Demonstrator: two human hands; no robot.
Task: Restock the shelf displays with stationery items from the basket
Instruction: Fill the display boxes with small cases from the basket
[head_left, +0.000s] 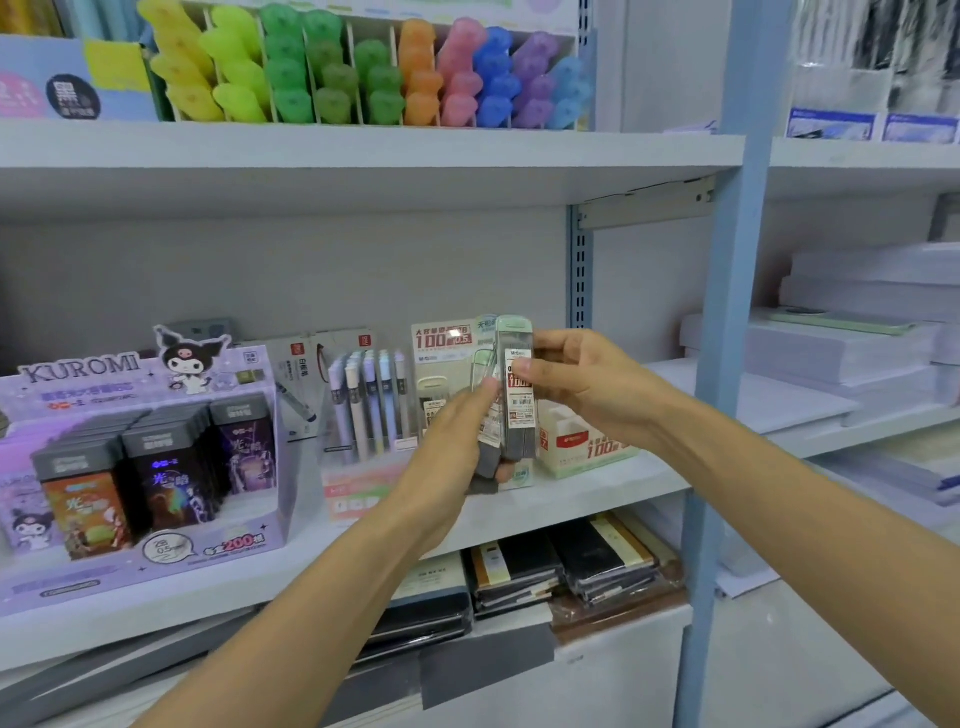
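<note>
Both hands are raised in front of the middle shelf (571, 499). My left hand (447, 457) grips a small bundle of clear pencil-lead cases (488, 441) from below. With thumb and fingers, my right hand (576, 384) pinches one upright clear lead case (517, 364) with a pale green cap and a red and white label. Just behind them stands the green and white lead display box (441, 353) marked 100. The basket is not in view.
A purple Kuromi display box (156, 467) of lead cases fills the shelf's left. A clear pen stand (363, 400) sits beside it. Coloured highlighters (363, 67) line the upper shelf. Notebooks (561, 566) lie below. A blue upright post (727, 312) separates stacks of white paper (857, 338).
</note>
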